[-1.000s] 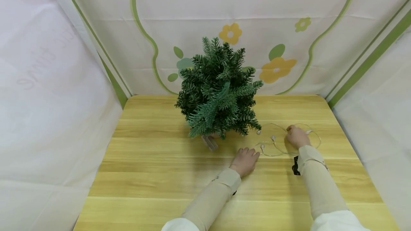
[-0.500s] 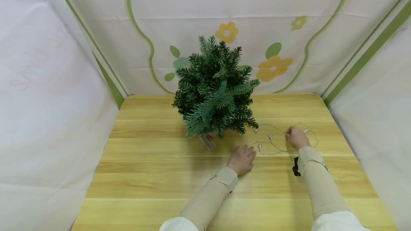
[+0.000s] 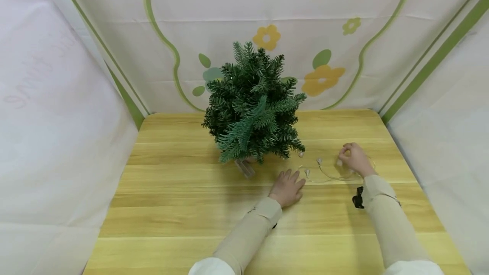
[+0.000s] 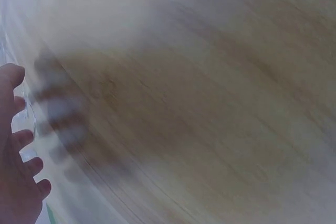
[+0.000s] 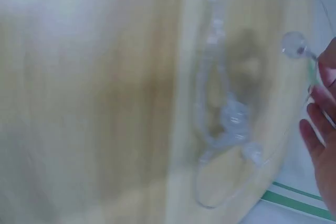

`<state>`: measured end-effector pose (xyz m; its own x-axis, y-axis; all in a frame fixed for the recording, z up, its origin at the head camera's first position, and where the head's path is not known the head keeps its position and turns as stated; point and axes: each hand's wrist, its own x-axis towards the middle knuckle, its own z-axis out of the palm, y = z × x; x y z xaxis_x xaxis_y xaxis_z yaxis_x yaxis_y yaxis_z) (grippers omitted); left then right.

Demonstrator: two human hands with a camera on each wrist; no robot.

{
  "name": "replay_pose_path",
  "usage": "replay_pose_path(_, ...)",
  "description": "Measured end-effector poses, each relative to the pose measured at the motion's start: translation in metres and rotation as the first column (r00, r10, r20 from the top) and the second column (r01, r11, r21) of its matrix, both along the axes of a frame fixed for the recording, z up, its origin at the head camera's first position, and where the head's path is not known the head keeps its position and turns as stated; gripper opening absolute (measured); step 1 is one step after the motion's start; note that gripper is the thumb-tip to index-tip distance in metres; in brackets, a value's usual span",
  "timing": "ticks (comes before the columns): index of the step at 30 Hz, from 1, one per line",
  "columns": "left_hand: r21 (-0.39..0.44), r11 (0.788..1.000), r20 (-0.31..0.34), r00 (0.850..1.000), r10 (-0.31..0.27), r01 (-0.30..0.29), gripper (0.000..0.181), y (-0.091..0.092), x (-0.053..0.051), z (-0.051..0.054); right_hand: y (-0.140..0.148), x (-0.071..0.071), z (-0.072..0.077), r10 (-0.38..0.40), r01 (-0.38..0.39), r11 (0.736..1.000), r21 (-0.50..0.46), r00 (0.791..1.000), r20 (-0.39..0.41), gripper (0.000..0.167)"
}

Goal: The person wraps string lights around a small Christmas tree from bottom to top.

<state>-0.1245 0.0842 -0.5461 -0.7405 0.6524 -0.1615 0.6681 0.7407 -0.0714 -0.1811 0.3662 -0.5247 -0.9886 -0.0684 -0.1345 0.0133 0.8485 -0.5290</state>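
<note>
A thin clear string of small bulbs (image 3: pixel 319 161) lies in loops on the wooden table, right of a green artificial tree (image 3: pixel 256 109). My right hand (image 3: pixel 356 159) pinches the wire between thumb and index finger, and a clear bulb (image 5: pixel 294 44) hangs beside those fingertips in the right wrist view. The left hand (image 3: pixel 287 188) rests palm down with its fingers spread, just left of the string's near bulb (image 3: pixel 307 173). In the left wrist view the left hand (image 4: pixel 20 156) shows its fingertips beside part of the wire.
A clear box-like piece (image 3: pixel 245 168) sits under the tree's front edge. Printed fabric walls (image 3: pixel 183 3) stand behind the wooden table (image 3: pixel 160 207) and at both sides. Black cameras are strapped at the wrists.
My right hand has lifted a little with the wire and a bulb, shifting the loops beneath it. The left hand's fingers have spread slightly. The head view has shifted slightly.
</note>
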Motion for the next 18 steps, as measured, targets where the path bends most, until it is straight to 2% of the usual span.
replay_pose_path(2,0.028,1.0,-0.029,1.0,0.002,-0.001,0.043,-0.001,0.0,0.002,0.001,0.001,0.007,0.002,-0.001,0.998,-0.059,1.0,0.022,0.024)
replay_pose_path(4,0.054,0.999,-0.032,0.999,0.01,-0.009,0.044,-0.001,-0.001,0.003,0.001,0.002,0.013,0.021,-0.018,0.997,-0.077,0.999,0.04,0.026)
replay_pose_path(9,0.104,0.994,-0.001,0.999,0.038,-0.037,0.048,0.003,-0.006,0.008,0.0,0.005,0.024,0.083,-0.072,0.987,-0.14,0.994,0.075,0.034)
replay_pose_path(12,0.139,0.989,0.0,0.999,0.045,-0.044,0.048,0.006,-0.009,0.012,-0.004,0.007,0.032,0.112,-0.086,0.974,-0.212,0.987,0.113,0.038)
replay_pose_path(15,0.168,0.985,-0.036,0.999,0.033,-0.027,0.045,0.007,-0.011,0.019,-0.007,0.009,0.039,0.139,-0.093,0.96,-0.263,0.977,0.163,0.041)
replay_pose_path(18,0.196,0.981,-0.101,0.995,0.022,-0.002,0.043,0.006,-0.012,0.024,-0.012,0.011,0.047,0.176,-0.101,0.951,-0.291,0.953,0.245,0.042)
